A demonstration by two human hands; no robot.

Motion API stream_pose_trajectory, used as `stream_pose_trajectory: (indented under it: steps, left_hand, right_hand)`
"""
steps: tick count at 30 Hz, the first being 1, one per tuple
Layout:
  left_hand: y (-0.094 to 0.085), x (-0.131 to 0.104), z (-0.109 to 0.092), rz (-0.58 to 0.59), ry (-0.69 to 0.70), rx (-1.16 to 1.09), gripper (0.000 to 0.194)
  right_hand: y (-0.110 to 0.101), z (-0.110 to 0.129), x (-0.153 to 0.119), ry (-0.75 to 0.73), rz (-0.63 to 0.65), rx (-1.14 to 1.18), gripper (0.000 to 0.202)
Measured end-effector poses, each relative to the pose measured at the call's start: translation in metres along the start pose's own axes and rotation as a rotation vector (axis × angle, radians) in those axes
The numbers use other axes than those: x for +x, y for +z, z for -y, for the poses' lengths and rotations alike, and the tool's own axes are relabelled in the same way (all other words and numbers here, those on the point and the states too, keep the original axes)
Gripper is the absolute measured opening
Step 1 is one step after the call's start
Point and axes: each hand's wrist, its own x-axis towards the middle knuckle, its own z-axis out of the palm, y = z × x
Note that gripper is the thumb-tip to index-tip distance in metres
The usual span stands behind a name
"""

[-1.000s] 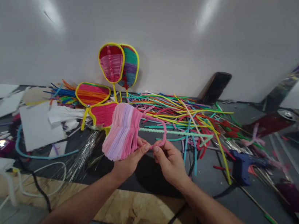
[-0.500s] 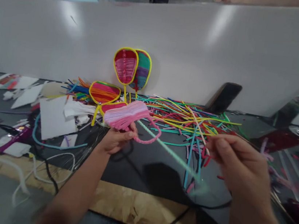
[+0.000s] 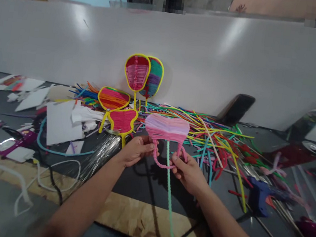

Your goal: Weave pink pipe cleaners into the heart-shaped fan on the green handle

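Observation:
A pink and lilac wrapped pipe-cleaner piece (image 3: 166,128) with a pink loop hangs between both hands. My left hand (image 3: 139,151) is closed on the loop's left side, and my right hand (image 3: 184,168) pinches its right side. From the middle of the piece a long mint-green strand (image 3: 168,197) runs down past the table edge. Just left of it lies a pink piece with a yellow border (image 3: 122,121), beside a striped orange and pink one (image 3: 114,99).
Two yellow-rimmed fans (image 3: 136,73) lean on the white partition (image 3: 195,53). Colourful pipe cleaners (image 3: 209,127) spread behind the hands. A phone (image 3: 238,109) stands back right, near a blue glue gun (image 3: 260,196). White card (image 3: 62,123) and cables lie left.
My right hand has moved left and in, and now grips the pink loop. The pink piece has shifted right and levelled, and the green strand hangs more steeply.

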Motion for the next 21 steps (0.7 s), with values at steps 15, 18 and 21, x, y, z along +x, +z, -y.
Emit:
stream_pose_trajectory:
  steps: [15,18,21]
  left_hand:
    - [0.008,0.003,0.005,-0.127,-0.172,0.038,0.020]
    - [0.008,0.004,0.008,-0.174,-0.148,0.121,0.024]
    - [0.010,0.005,0.010,-0.225,-0.099,0.188,0.029]
  right_hand:
    - [0.006,-0.006,-0.001,-0.243,-0.191,-0.193,0.031]
    - [0.008,-0.006,-0.001,-0.239,-0.182,-0.218,0.031]
    - [0.009,-0.008,-0.002,-0.227,-0.171,-0.236,0.030]
